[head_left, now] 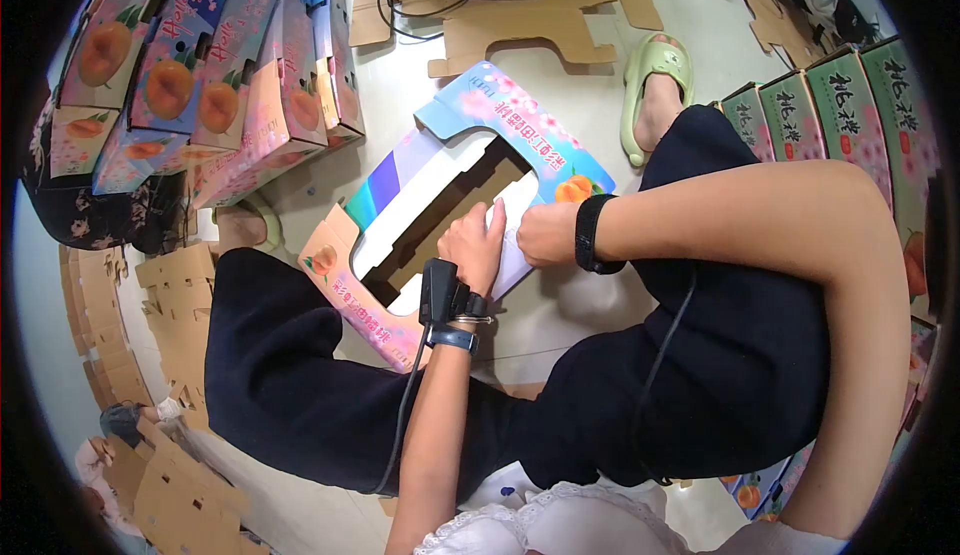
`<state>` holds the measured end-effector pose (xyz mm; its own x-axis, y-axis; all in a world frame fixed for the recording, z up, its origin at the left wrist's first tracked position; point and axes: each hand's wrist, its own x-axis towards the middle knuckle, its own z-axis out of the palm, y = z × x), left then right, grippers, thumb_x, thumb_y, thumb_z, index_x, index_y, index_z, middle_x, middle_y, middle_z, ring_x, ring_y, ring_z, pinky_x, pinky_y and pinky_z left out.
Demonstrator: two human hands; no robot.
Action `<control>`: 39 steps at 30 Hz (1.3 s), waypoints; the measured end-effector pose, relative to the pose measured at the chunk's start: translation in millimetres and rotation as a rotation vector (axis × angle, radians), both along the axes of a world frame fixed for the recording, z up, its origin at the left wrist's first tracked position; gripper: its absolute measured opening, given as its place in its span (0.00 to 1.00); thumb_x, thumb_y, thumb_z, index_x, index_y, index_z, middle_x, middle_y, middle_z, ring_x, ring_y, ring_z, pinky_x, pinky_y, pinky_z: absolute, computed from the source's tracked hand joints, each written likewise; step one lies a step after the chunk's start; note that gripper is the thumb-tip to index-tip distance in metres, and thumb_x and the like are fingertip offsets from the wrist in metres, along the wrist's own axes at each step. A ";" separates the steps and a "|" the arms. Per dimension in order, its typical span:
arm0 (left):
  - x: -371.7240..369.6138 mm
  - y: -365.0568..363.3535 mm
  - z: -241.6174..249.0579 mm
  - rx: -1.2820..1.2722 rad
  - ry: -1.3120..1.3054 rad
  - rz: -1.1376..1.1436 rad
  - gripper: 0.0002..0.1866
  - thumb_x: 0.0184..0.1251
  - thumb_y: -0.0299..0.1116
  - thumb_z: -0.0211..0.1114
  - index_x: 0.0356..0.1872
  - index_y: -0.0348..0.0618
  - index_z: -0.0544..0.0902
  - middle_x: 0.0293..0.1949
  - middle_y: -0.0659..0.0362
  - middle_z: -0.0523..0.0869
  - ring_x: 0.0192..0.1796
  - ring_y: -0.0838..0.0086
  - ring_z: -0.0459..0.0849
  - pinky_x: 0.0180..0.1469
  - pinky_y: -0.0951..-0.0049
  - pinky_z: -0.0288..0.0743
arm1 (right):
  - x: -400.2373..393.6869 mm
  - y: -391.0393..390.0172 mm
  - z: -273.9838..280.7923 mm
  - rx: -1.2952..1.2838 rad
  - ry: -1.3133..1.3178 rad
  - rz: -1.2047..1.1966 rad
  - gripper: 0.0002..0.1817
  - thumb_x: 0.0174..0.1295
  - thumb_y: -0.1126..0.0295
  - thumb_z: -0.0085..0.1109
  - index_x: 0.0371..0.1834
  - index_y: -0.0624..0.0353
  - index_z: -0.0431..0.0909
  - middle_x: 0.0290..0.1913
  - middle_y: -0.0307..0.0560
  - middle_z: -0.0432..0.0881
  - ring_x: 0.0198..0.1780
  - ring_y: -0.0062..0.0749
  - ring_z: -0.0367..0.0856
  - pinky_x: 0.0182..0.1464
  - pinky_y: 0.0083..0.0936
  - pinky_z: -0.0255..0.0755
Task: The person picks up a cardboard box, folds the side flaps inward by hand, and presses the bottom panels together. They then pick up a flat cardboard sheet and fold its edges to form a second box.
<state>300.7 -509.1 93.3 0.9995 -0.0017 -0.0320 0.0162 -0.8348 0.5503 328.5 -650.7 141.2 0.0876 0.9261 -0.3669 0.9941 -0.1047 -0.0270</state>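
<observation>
Two bare hands meet at the right-hand wall of a printed carton [540,140], which lies between the spread legs on the floor [600,305], its cut-out window facing up. The left hand [470,245] is partly spread, thumb and forefinger extended, the other fingers bent against the white flap [519,198] inside the window; whether it pinches the flap I cannot tell. The right hand [546,235] is narrow, fingers curled against the outer side of the same wall, their tips hidden, so I cannot say whether it grips the edge. For good execution, I would brace the wall from outside with the right hand and press the flap along its crease with the left, working evenly from one end so that the board does not buckle. Force on the thin rim of the window risks a tear, in my judgement; pressure belongs low, near the fold. Printed boxes [305,105] stand at the left, green boxes [850,105] at the right, and flat brown cardboard [525,25] lies beyond the carton, near a green slipper [668,53].
</observation>
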 end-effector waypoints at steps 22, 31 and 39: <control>8.5 6.4 17.6 -0.115 0.136 -0.033 0.23 0.63 0.49 0.56 0.22 0.36 0.75 0.18 0.45 0.75 0.24 0.51 0.75 0.27 0.60 0.67 | -3.9 12.7 25.8 -0.292 0.001 0.022 0.08 0.53 0.68 0.52 0.24 0.48 0.83 0.27 0.36 0.83 0.33 0.31 0.82 0.28 0.27 0.71; 24.3 84.6 48.7 -0.025 0.570 -0.296 0.21 0.50 0.45 0.72 0.34 0.35 0.81 0.25 0.59 0.81 0.28 0.76 0.78 0.33 0.75 0.72 | 0.9 15.2 34.6 -0.449 -0.024 -0.116 0.09 0.53 0.65 0.53 0.31 0.48 0.84 0.33 0.36 0.84 0.37 0.33 0.83 0.31 0.30 0.74; 4.6 65.1 43.0 -0.365 0.576 -0.344 0.20 0.53 0.41 0.70 0.33 0.30 0.80 0.23 0.57 0.80 0.26 0.80 0.72 0.30 0.74 0.70 | 6.9 29.8 38.3 -0.676 0.017 -0.220 0.12 0.51 0.61 0.60 0.37 0.48 0.84 0.36 0.38 0.84 0.36 0.33 0.83 0.30 0.33 0.78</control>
